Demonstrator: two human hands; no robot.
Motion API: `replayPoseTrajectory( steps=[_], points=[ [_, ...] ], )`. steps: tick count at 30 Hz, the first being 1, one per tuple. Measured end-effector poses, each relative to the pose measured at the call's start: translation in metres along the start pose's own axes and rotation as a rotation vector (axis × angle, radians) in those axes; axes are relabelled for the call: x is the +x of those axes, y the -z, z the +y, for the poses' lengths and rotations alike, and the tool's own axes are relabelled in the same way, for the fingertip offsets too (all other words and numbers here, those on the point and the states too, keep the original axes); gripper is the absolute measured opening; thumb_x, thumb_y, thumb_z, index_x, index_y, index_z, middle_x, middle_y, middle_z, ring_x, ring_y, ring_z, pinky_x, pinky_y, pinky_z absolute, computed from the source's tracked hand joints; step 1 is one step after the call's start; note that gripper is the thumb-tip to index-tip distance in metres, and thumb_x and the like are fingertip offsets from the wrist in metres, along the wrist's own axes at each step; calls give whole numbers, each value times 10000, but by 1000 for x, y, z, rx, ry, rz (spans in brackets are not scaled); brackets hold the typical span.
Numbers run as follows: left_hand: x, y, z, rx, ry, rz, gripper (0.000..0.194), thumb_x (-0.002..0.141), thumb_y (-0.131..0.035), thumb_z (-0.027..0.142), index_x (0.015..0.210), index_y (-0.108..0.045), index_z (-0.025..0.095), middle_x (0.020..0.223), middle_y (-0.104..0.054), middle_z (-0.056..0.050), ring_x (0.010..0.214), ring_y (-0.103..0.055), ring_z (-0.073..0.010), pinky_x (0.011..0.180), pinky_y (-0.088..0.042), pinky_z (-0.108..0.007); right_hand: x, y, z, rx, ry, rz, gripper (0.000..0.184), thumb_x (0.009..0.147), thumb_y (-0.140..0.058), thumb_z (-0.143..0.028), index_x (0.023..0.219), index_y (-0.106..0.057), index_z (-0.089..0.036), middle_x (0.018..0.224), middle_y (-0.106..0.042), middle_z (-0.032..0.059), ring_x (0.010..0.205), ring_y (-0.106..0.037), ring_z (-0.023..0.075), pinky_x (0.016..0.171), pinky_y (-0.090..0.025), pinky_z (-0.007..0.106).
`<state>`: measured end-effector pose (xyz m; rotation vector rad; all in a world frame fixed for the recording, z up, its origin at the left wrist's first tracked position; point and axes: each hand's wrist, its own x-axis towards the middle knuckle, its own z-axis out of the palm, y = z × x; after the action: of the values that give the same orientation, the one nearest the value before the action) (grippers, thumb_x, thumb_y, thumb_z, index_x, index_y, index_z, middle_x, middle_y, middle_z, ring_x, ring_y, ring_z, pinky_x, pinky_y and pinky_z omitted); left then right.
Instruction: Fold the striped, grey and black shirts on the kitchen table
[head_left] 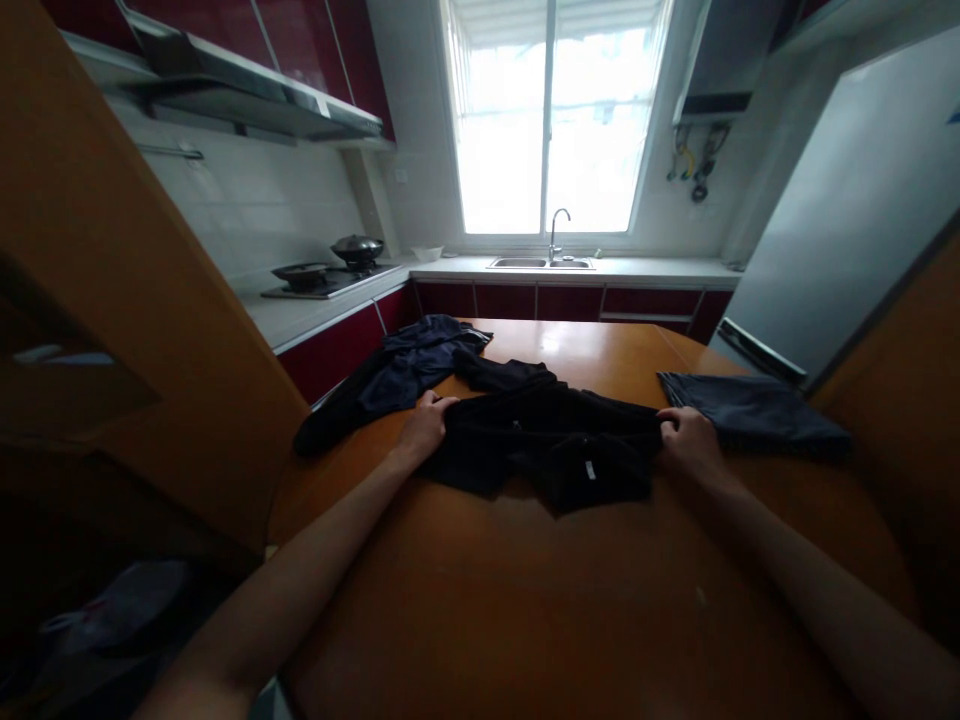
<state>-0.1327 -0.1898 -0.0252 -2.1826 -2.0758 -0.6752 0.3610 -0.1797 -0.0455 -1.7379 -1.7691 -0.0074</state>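
1. Right now, a black garment (pixel 540 430) is lying across the middle of the tabletop (pixel 585 590), directly between the person's two hands, and its long axis is running roughly from left to right.
2. At its left end the left hand (pixel 424 430) is pinching the cloth, thumb and fingers closing on the edge near the upper corner.
3. At the opposite end the right hand (pixel 690 438) is gripping the other edge in much the same way, its fingers curling over the fabric.
4. So neither hand is sitting nearer to the garment: each is holding one end, and the cloth is spanning the gap between them, its lower edge drooping unevenly toward the person.
5. Near that lower edge, right of the middle, a small white label (pixel 590 470) is showing.
6. Beyond the left hand, a rumpled dark blue garment (pixel 420 350) is spreading along the tabletop's left side.
7. Just beside the right hand, a flat dark grey cloth (pixel 750 412) is resting; I'm not managing to tell whether they are touching.
8. Behind the black garment, a dark bunched part (pixel 506 373) is lying; whether it is belonging to the same piece, I cannot tell.
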Motion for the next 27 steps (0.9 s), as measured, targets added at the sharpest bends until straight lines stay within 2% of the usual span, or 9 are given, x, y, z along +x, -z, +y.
replayPoseTrajectory(
  steps=[3, 7, 10, 13, 16, 17, 19, 22, 27],
  points=[
    [6, 16, -21, 54, 85, 33, 434, 964, -418, 154, 1296, -679, 256, 1145, -566, -79, 907, -646, -197, 835, -516, -284, 1, 11, -12, -14, -32, -15, 324, 854, -492, -190, 1033, -756, -131, 1074, -744, 139, 992, -683, 260, 904, -478, 325],
    [1, 28, -36, 164, 159, -26, 423, 926, -480, 159, 1287, -690, 230, 1142, -570, -105, 937, -643, -234, 862, -522, -331, -6, 16, -33, -87, -95, -174, 295, 869, -523, -258, 1016, -770, -197, 1029, -758, 114, 942, -695, 258, 781, -483, 315],
    [-7, 29, -17, 200, 101, 34, 397, 891, -550, 163, 1258, -696, 197, 1263, -542, -139, 1102, -584, -315, 952, -491, -420, -12, 14, -36, -145, -78, -327, 238, 865, -555, -275, 939, -775, -223, 966, -756, 107, 908, -696, 256, 724, -465, 309],
    [-21, 29, 29, 22, -182, 122, 299, 945, -522, 191, 1189, -696, 197, 1222, -589, -112, 1147, -562, -285, 1005, -464, -412, -13, 10, -32, -175, -34, -341, 238, 898, -555, -320, 908, -759, -198, 979, -732, 128, 890, -685, 258, 725, -469, 318],
    [-44, 27, 82, -246, -536, -42, 251, 1011, -495, 283, 1176, -672, 218, 1150, -637, -75, 1085, -598, -213, 996, -470, -342, -7, 4, -30, -122, 51, -197, 244, 920, -561, -308, 1006, -731, -155, 1107, -695, 150, 978, -660, 247, 835, -478, 314],
    [-53, 26, 98, -280, -625, -125, 257, 1014, -510, 322, 1196, -663, 227, 1164, -639, -71, 1086, -599, -210, 998, -467, -338, -5, 2, -31, -82, 93, -182, 235, 915, -570, -274, 1046, -721, -149, 1135, -689, 144, 1007, -653, 234, 877, -471, 300],
    [-69, 22, 120, -325, -738, -278, 314, 996, -558, 371, 1272, -624, 236, 1187, -643, -75, 1088, -606, -212, 985, -474, -332, -1, -1, -34, -35, 161, -246, 241, 898, -567, -187, 1086, -712, -154, 1142, -695, 113, 1034, -648, 200, 920, -453, 261],
    [-81, 15, 132, -380, -760, -399, 327, 966, -601, 309, 1284, -604, 230, 1151, -660, -79, 1076, -618, -216, 959, -482, -325, 0, 0, -41, -136, 166, -404, 287, 869, -535, -98, 1070, -726, -170, 1116, -711, 85, 1055, -644, 179, 922, -433, 228],
    [-74, 18, 123, -502, -695, -560, 312, 910, -583, 130, 1207, -628, 210, 1131, -688, -60, 1027, -647, -185, 926, -484, -290, -11, 20, -50, -290, 78, -477, 243, 811, -561, -87, 986, -726, -121, 1056, -711, 157, 975, -671, 237, 789, -445, 274]
  ],
)
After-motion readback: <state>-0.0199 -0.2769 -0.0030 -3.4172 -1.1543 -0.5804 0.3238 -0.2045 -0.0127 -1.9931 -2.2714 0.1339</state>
